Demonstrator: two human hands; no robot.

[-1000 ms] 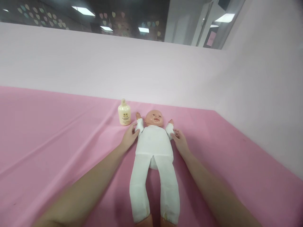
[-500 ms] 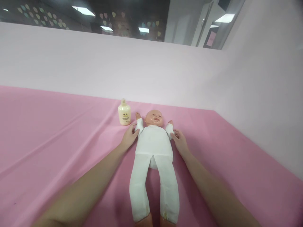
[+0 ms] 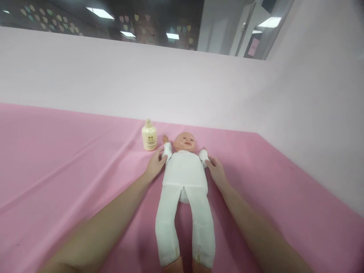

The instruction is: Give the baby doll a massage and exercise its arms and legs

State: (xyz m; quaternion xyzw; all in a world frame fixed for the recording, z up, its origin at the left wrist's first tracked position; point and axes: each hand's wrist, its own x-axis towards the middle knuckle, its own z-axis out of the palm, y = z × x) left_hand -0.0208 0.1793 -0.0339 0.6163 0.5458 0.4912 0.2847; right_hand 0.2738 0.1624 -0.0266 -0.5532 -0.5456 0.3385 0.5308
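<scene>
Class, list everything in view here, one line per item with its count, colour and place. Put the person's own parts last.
Doll: 1, pinkish-tan, lying face up between the hands
Clothing: piece count unclear, white, on the doll
Bottle: 1, pale yellow with dark print, upright, left of the doll's head
Cloth: 1, pink, under doll and bottle
Wall: 2 faces, whitish, behind and right
Glass: 1 stretch, dark and grey, top
Hearts: many, pale mixed colours, across the glass
Lights: several, white, seen in the glass
Sheet: 1, pink, top right
Left hand: 1, bare, at the doll's left-side sleeve
Right hand: 1, bare, at the opposite sleeve
</scene>
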